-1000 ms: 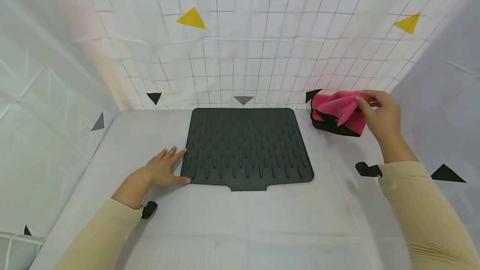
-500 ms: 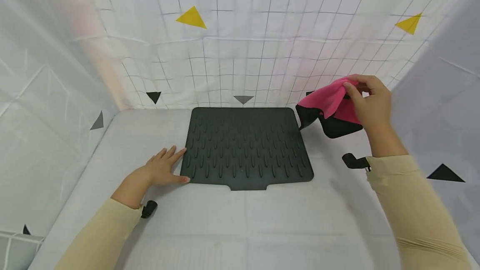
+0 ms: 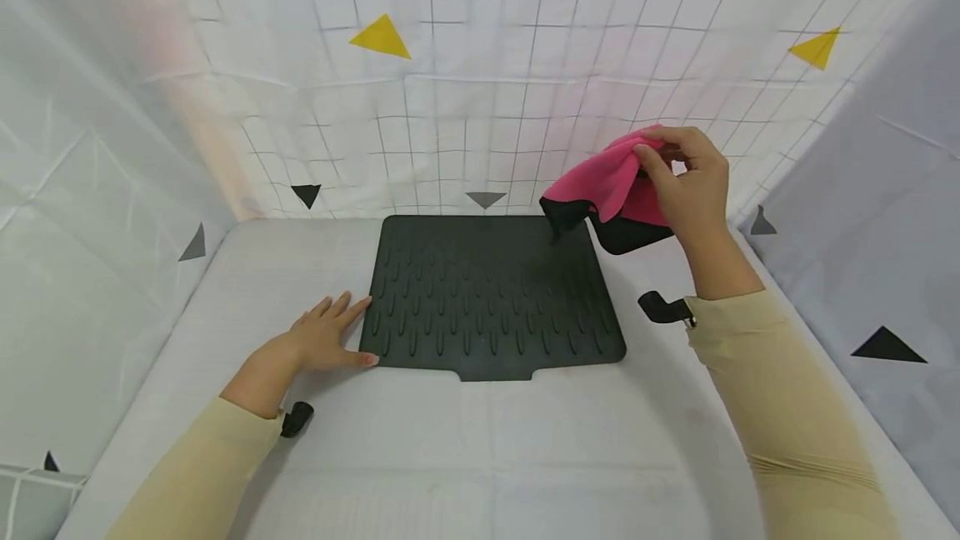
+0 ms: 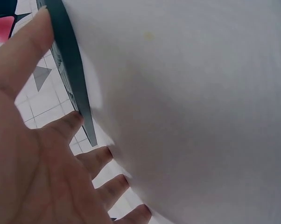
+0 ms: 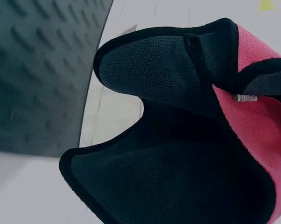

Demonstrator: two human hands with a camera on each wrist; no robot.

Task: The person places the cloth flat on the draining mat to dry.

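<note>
A dark grey mat [image 3: 487,298] with raised oval ridges and a tab on its front edge lies flat on the white table. My left hand [image 3: 322,344] is spread at its left side, thumb and forefinger touching the edge; the left wrist view shows the mat's edge [image 4: 75,65] against these fingers. Above the mat's back right corner, my right hand [image 3: 686,177] pinches a pink and black cloth [image 3: 600,182] between thumb and fingers. It hangs in folds. In the right wrist view the cloth's dark underside [image 5: 150,65] shows a black border and a small white label.
White sheeting with a grid [image 3: 480,123] forms the back wall, marked with yellow and dark triangles. Plain sheets [image 3: 862,215] rise at both sides. Black wrist cameras [image 3: 663,307] stick out from both sleeves.
My right hand has lifted the cloth off the table's back right and carried it left, over the mat's corner. The left hand and the mat have stayed put.
</note>
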